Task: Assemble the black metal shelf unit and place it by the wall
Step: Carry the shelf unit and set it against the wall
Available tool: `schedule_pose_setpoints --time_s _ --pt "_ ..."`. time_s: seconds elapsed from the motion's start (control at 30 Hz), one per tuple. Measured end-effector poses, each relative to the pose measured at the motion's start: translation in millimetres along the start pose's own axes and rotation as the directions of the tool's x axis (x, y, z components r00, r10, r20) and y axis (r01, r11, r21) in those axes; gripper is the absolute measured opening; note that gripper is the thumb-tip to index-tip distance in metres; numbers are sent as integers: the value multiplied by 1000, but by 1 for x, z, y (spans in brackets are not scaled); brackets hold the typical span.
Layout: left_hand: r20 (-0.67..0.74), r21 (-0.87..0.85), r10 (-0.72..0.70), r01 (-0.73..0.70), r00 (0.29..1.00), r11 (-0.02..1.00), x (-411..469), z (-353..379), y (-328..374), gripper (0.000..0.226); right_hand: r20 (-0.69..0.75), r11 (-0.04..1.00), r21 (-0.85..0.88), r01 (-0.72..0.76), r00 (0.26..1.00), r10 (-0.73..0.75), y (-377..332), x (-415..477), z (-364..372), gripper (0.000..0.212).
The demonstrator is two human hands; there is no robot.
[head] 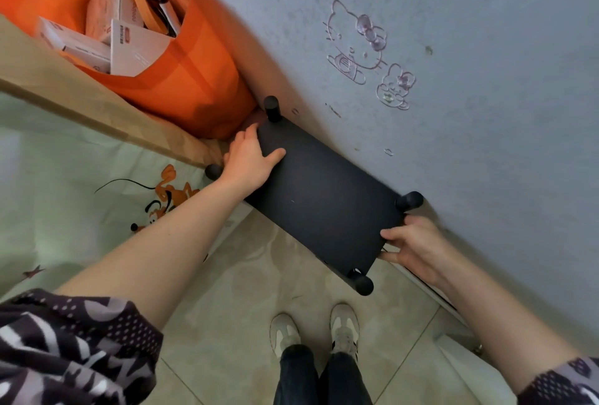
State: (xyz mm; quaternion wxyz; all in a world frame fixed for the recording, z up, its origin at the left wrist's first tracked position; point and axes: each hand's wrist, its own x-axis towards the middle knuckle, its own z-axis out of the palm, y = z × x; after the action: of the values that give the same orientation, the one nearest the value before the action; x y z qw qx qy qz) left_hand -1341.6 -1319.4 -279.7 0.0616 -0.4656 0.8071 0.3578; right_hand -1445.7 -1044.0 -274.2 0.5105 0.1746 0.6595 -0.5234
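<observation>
Bed sheet (64,177) at 9 o'clock, cartoon dog print. Orange bag (201,87) at 11 o'clock, white boxes inside. My left grip (249,161) clamped on left end of shelf (324,200): thumb on top, fingers curled over edge. Shelf at centre, black, top panel level, round posts poking up at corners. My shoes (343,330) at 6 o'clock on tiled floor. Cat stickers (356,41) at 1 o'clock. My right grip (418,249) at 4 o'clock, pinching shelf's right end, thumb on top. Shelf's far long edge right by wall (502,129).
</observation>
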Motion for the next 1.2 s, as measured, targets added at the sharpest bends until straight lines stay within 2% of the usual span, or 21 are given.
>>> schedule_pose_setpoints --time_s 0.23,0.43,0.53,0.63,0.73,0.9,1.2 --pt "-42 -48 2 -4 999 999 -12 3 -8 77 22 1000 -15 15 1000 -15 8 -4 -4 30" --pt "-30 -104 -26 23 999 994 -15 1 -8 78 49 1000 -3 14 999 -14 0 -10 -13 19" --pt "-41 -174 -39 31 998 984 -13 -3 -8 75 14 994 -80 71 997 -70 0 -10 -9 20" --pt "-43 -206 -32 22 999 978 -8 -4 0 72 -12 994 -59 88 996 -89 4 -9 -9 23" --pt "-44 -204 -3 -6 999 979 -3 -2 6 70 -23 996 -23 89 996 -90 7 -11 -11 23" --pt "-43 -213 -19 10 999 977 -5 -6 -3 72 -23 997 -60 38 999 -39 2 -9 -5 26" --pt "-22 -71 22 -24 1000 997 -6 -4 -1 76 -12 989 -148 -28 1000 26 -3 -10 -12 24"
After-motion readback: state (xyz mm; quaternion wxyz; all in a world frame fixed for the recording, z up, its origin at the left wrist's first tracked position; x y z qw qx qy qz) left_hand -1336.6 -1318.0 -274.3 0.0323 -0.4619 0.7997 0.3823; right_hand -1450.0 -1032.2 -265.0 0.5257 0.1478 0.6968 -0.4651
